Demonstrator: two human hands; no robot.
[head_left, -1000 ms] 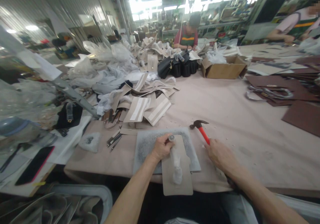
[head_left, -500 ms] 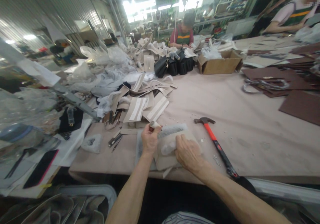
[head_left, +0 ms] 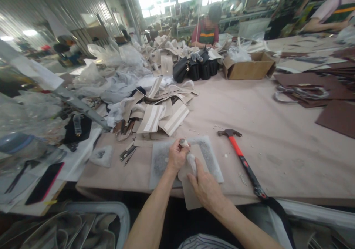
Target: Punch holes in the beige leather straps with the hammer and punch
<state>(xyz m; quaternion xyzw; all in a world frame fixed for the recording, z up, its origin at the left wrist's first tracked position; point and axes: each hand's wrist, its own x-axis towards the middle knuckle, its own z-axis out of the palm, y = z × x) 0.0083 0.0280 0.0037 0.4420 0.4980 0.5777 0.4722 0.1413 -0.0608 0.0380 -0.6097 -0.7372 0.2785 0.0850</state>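
My left hand (head_left: 177, 157) is closed round a short whitish cylinder (head_left: 183, 142) with a dark round end, held upright. Just below it is a beige bag panel (head_left: 191, 197), turned lengthwise and reaching past the table's front edge. A clear plastic-wrapped piece (head_left: 192, 162) lies on the panel. My right hand (head_left: 207, 186) holds the panel, thumb and forefinger on either side of the wrapped piece. Under both hands is a pale, grey-speckled board (head_left: 212, 160). A claw hammer (head_left: 235, 147) with a red and black handle lies to the right.
Beige strips and panels (head_left: 151, 119) are heaped at the left, beside slim tools (head_left: 128, 152) and a small plastic bag (head_left: 101, 157). Farther back are black bags (head_left: 203, 67) and a cardboard box (head_left: 249, 67). Brown panels (head_left: 337, 117) lie right. Co-workers sit beyond.
The beige panel has turned and shifted toward me, uncovering more of the speckled board. My left hand has moved right with the cylinder, nearer the wrapped piece. My right hand has moved lower.
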